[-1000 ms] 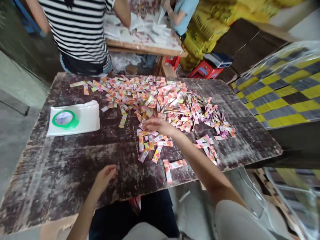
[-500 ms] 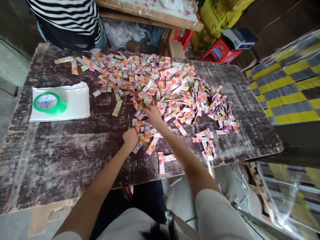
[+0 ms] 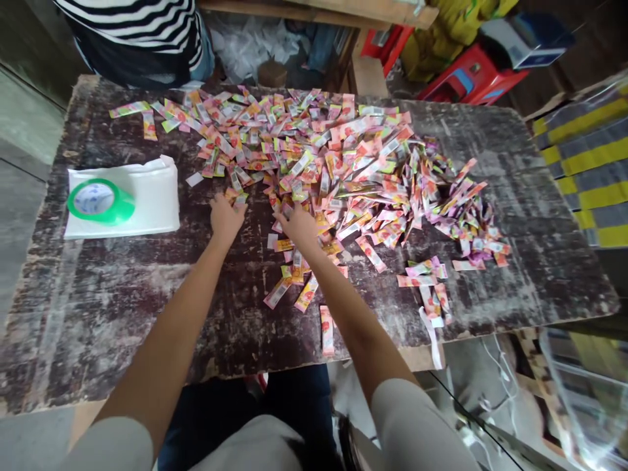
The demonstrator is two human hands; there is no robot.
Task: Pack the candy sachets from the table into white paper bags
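A wide heap of small pink, orange and green stick sachets (image 3: 363,170) covers the far middle of the worn dark table (image 3: 147,307). My left hand (image 3: 226,221) lies at the heap's left edge, thumb and fingers apart around a sachet (image 3: 236,197) at its fingertips. My right hand (image 3: 300,227) rests on the near side of the heap, fingers spread and touching sachets; whether it pinches one is unclear. Just below it, several loose sachets (image 3: 297,265) lie scattered, partly behind my right forearm. Nearer the front edge, a single sachet (image 3: 327,330) lies lengthwise.
A green tape roll (image 3: 101,201) sits on a white folded sheet (image 3: 154,203) at the left. Sachets and a white strip (image 3: 432,340) lie by the front right edge. A person in a striped top (image 3: 142,33) is beyond the table, near a red stool (image 3: 471,78).
My left hand has moved away from the near loose sachets, forward and left, and its fingers have opened. My right hand stays at the heap's near side. The view has shifted slightly.
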